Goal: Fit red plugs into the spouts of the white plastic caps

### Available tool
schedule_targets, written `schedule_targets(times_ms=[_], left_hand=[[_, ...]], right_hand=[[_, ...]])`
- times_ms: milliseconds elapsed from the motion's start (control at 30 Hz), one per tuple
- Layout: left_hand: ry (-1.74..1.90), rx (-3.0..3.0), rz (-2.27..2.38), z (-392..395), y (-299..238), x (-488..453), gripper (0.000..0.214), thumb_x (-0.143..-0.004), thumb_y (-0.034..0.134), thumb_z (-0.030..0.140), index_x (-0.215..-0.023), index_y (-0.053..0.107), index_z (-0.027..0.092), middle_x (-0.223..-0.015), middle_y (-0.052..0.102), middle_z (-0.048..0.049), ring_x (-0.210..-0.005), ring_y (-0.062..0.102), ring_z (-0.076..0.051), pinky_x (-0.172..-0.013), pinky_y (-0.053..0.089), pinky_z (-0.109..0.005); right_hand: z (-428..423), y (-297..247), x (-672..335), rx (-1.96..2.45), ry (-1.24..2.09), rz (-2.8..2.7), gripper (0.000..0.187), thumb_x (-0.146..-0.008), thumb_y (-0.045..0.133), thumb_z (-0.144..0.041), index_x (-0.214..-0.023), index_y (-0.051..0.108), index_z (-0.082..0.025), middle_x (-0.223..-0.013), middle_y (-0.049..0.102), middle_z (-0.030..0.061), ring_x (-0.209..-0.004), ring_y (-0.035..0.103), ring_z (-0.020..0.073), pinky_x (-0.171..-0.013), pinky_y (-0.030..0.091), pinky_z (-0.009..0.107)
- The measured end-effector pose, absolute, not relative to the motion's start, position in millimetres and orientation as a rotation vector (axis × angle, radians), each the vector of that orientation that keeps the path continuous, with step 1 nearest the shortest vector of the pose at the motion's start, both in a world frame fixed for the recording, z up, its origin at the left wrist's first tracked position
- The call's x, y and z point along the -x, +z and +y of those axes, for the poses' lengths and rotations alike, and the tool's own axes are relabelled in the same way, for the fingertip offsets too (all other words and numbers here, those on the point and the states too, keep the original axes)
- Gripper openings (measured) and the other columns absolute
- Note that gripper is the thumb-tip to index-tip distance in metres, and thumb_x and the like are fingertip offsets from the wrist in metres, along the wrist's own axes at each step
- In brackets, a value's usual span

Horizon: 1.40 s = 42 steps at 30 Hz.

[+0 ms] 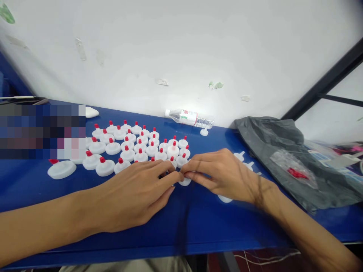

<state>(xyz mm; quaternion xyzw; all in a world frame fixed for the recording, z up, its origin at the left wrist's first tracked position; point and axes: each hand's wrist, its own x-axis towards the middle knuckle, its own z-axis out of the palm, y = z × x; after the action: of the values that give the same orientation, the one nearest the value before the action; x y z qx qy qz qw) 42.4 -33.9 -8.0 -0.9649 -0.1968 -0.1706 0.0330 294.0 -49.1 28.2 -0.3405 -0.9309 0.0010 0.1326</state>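
My left hand (141,189) and my right hand (224,172) meet at the fingertips over a white nozzle cap (185,182) on the table. Both hands are closed in a pinch around its top, so the spout is hidden, and whether a red tip is on it cannot be seen. Behind and left of my left hand stand many white nozzle caps with red tips (127,154), upright in loose rows. Beyond my right hand lie several white nozzle caps without red tips (239,155). One more white cap (225,198) shows partly under my right hand.
A clear plastic bottle (188,118) lies against the wall, with a small white nozzle cap (204,132) near it. On the right, a clear bag of red tips (296,172) rests on a grey plastic bag (263,139). The blue table (159,241) ends at the front edge.
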Motion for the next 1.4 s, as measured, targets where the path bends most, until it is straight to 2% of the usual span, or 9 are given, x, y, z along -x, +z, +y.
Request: schedule_targets(times_ms=[300,533,633,767,933,1000,1133,1233,1400], left_hand=[[-0.865,2.936,-0.736,-39,-3,-43,0.034,-0.105,0.046,0.027,-0.139,0.042,0.026,-0.130,0.065,-0.0074,-0.102,0.073,-0.022,-0.079,0.060,-0.034],[-1.047,2.880,-0.567,-39,-8,-41,0.026,-0.105,0.050,0.025,-0.131,0.048,0.026,-0.126,0.069,-0.0031,-0.098,0.075,-0.019,-0.076,0.062,-0.030],[-1.048,2.842,-0.561,-39,-7,-42,0.026,-0.105,0.050,0.022,-0.131,0.049,0.026,-0.124,0.069,-0.0037,-0.100,0.074,-0.019,-0.076,0.061,-0.029],[-1.045,2.817,-0.690,-37,-4,-43,0.033,-0.105,0.050,0.026,-0.138,0.047,0.027,-0.125,0.067,-0.0048,-0.098,0.073,-0.018,-0.067,0.060,-0.025],[-0.981,2.732,-0.713,-33,-4,-41,0.027,-0.109,0.042,0.031,-0.135,0.049,0.026,-0.125,0.065,-0.0066,-0.080,0.072,-0.015,-0.058,0.056,-0.024],[-0.984,2.734,-0.684,-33,-5,-41,0.027,-0.109,0.041,0.031,-0.134,0.049,0.025,-0.123,0.065,-0.0070,-0.075,0.071,-0.014,-0.055,0.054,-0.025],[-1.001,2.759,-0.702,-36,-4,-42,0.028,-0.106,0.044,0.030,-0.134,0.049,0.025,-0.121,0.065,-0.0076,-0.079,0.072,-0.017,-0.058,0.056,-0.028],[-1.012,2.764,-0.688,-37,-2,-42,0.029,-0.104,0.046,0.026,-0.133,0.049,0.025,-0.121,0.064,-0.0072,-0.084,0.072,-0.018,-0.059,0.056,-0.028],[-0.995,2.777,-0.692,-36,-2,-43,0.030,-0.104,0.046,0.024,-0.134,0.048,0.025,-0.121,0.064,-0.0068,-0.087,0.072,-0.018,-0.065,0.059,-0.028]], right_hand=[[-50,28,-294,0.874,0.040,-2.397,0.013,-0.100,0.067,-0.029,-0.110,0.073,-0.022,-0.080,0.080,-0.0036,-0.060,0.070,0.0094,-0.054,0.044,0.021],[-58,31,-284,0.872,0.563,-2.176,0.002,-0.097,0.069,-0.022,-0.098,0.071,-0.021,-0.078,0.081,-0.0046,-0.062,0.074,0.0103,-0.061,0.053,0.019],[-58,34,-283,0.894,0.665,-2.162,0.009,-0.093,0.075,-0.029,-0.097,0.071,-0.022,-0.082,0.081,-0.0032,-0.070,0.076,0.0124,-0.064,0.054,0.020],[-57,40,-287,1.036,0.319,-2.266,0.018,-0.098,0.068,-0.040,-0.107,0.072,-0.024,-0.092,0.080,-0.0027,-0.068,0.071,0.0103,-0.065,0.050,0.021],[-49,39,-295,1.506,-0.326,-2.306,0.037,-0.106,0.047,-0.052,-0.106,0.072,-0.025,-0.081,0.078,-0.0005,-0.065,0.068,0.0160,-0.058,0.037,0.028],[-44,35,-298,1.622,-0.357,-2.359,0.043,-0.106,0.043,-0.056,-0.103,0.073,-0.025,-0.079,0.077,0.0005,-0.065,0.069,0.0181,-0.056,0.032,0.029],[-37,26,-300,1.668,-0.326,-2.493,0.037,-0.102,0.052,-0.056,-0.102,0.074,-0.026,-0.080,0.078,0.0017,-0.062,0.067,0.0188,-0.053,0.025,0.029],[-34,23,-301,1.669,-0.311,-2.527,0.031,-0.104,0.052,-0.050,-0.103,0.074,-0.026,-0.078,0.077,0.0013,-0.063,0.067,0.0191,-0.052,0.024,0.029],[-34,24,-301,1.654,-0.283,-2.507,0.035,-0.103,0.052,-0.054,-0.104,0.073,-0.027,-0.078,0.077,0.0008,-0.062,0.067,0.0189,-0.051,0.025,0.028]])
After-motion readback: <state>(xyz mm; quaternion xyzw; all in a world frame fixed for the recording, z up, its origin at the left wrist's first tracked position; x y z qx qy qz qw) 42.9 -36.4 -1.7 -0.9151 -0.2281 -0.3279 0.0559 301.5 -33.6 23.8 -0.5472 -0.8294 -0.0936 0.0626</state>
